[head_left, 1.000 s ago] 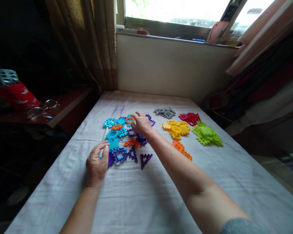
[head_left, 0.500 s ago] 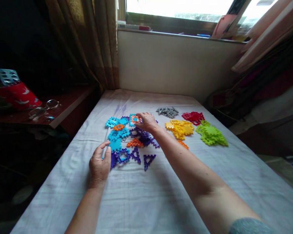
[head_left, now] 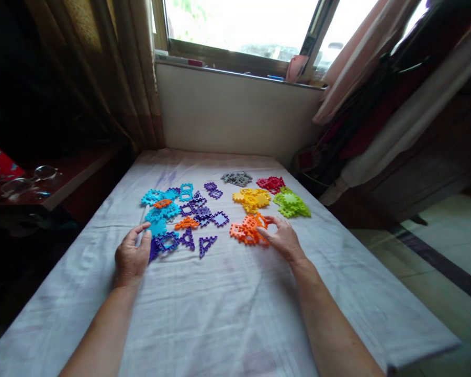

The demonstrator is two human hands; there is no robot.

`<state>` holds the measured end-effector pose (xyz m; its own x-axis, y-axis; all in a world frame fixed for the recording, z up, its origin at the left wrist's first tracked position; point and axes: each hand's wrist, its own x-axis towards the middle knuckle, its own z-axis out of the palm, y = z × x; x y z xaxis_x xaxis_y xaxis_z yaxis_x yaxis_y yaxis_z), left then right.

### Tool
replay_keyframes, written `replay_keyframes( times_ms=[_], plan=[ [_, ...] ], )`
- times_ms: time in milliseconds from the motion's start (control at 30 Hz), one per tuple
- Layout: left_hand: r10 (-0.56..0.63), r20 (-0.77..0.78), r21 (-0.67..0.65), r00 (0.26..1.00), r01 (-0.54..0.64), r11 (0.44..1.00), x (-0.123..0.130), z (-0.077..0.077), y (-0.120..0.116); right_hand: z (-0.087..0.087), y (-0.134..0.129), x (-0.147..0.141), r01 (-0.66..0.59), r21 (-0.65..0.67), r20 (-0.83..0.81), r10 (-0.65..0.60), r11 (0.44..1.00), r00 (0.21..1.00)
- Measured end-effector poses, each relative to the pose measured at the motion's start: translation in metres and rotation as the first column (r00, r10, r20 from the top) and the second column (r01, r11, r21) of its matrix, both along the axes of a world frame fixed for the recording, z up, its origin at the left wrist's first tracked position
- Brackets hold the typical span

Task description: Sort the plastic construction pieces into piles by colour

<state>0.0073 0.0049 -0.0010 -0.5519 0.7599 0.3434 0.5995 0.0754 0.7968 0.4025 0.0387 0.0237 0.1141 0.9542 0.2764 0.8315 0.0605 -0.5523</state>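
My left hand (head_left: 133, 255) rests at the left edge of the mixed pieces, fingers apart, beside a light blue piece (head_left: 156, 227) and a dark purple one. At the orange pile (head_left: 241, 231), my right hand (head_left: 283, 238) has its thumb and fingers round an orange piece (head_left: 262, 222) on the pile's right side. Between the hands lie purple pieces (head_left: 203, 213), a purple triangle (head_left: 206, 245) and an orange triangle (head_left: 187, 223). Yellow pieces (head_left: 251, 199) are heaped just behind the orange pile.
Grey pieces (head_left: 236, 178), red pieces (head_left: 271, 184) and lime green pieces (head_left: 292, 202) form heaps at the back right of the cloth-covered table (head_left: 204, 314). Glasses (head_left: 46, 173) lie on a dark side table at the left. Clothes hang at the right.
My right hand has moved from the light blue and purple pieces rightward to the orange pile, now in full view. The orange piece has left the light blue one. The view has turned right.
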Motion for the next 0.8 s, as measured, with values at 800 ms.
replay_keyframes(
  times_ms=[800],
  plan=[
    [0.016, 0.139, 0.124, 0.99, -0.033, 0.992, -0.005, -0.015, 0.006, 0.05, 0.078, -0.265, -0.424, -0.202, 0.323, 0.469, 0.883, 0.822]
  ],
)
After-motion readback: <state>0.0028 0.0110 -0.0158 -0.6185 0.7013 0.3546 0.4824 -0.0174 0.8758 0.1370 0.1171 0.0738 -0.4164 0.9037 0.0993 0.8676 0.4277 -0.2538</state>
